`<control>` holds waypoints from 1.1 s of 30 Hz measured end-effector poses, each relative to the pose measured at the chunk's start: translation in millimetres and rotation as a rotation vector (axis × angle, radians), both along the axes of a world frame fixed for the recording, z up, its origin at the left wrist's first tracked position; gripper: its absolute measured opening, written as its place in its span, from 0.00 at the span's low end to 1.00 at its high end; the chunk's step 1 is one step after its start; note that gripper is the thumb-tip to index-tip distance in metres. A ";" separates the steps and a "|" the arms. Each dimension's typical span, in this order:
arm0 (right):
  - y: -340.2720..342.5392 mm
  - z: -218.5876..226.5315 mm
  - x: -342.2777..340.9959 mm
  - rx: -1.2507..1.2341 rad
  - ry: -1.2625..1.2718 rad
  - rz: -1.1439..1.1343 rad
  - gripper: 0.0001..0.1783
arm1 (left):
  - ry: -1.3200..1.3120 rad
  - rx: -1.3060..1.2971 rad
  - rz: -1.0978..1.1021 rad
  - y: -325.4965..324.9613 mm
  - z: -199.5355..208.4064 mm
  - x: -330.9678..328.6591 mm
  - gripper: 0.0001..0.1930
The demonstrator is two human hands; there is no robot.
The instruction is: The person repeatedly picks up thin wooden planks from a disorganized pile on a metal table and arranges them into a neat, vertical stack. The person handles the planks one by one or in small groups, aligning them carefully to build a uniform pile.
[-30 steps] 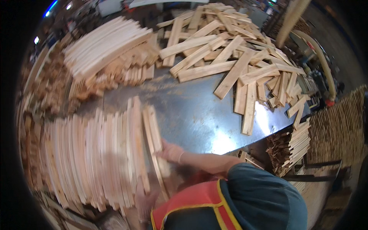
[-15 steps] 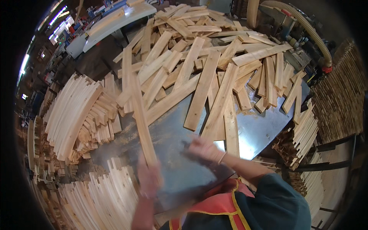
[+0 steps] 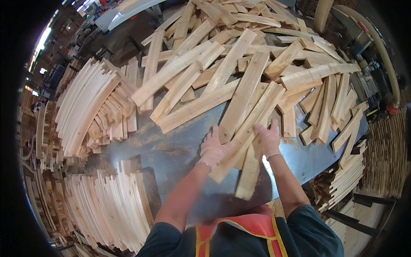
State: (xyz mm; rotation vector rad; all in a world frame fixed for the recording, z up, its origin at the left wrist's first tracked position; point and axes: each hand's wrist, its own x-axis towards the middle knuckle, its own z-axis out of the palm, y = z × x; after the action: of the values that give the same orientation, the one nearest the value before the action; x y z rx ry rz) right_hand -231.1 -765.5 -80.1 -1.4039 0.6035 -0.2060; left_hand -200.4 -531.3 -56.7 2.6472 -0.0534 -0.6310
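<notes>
Both hands, in pale gloves, are at the near end of a loose pile of flat wooden boards. My left hand has its thumb over the near end of a slanting wooden board, its fingers beside the end of a neighbouring board. On the opposite side, my right hand grips the edge of the boards, its thumb on top. A slightly blurred board sticks out toward me between the hands. The undersides of the grips are hidden.
The large board pile covers the far part of a metal table. Stacked boards stand at the left and front left. More stacks are at the right, near a ribbed hose.
The long board that was in my left hand is gone from it. My left hand has moved right and forward onto other boards; my right hand has come to their right edge. The view has shifted.
</notes>
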 end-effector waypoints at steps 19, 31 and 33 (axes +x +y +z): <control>353.3 -4.6 -133.9 -0.150 0.211 0.678 0.35 | -0.111 -0.109 0.723 285.6 42.9 -391.1 0.26; 350.8 -21.8 -124.0 -0.257 -0.265 0.787 0.46 | -0.339 0.465 0.491 337.4 0.8 -422.0 0.45; 274.9 4.5 -88.5 -0.164 -0.197 0.406 0.40 | -0.432 0.456 0.425 317.7 0.9 -418.0 0.46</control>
State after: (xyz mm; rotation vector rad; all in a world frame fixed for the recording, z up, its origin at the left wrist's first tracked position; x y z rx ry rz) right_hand -319.6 -490.6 -75.6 -1.6105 0.1337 -0.0671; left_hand -618.4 -213.6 -55.8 3.0370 0.5750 0.0894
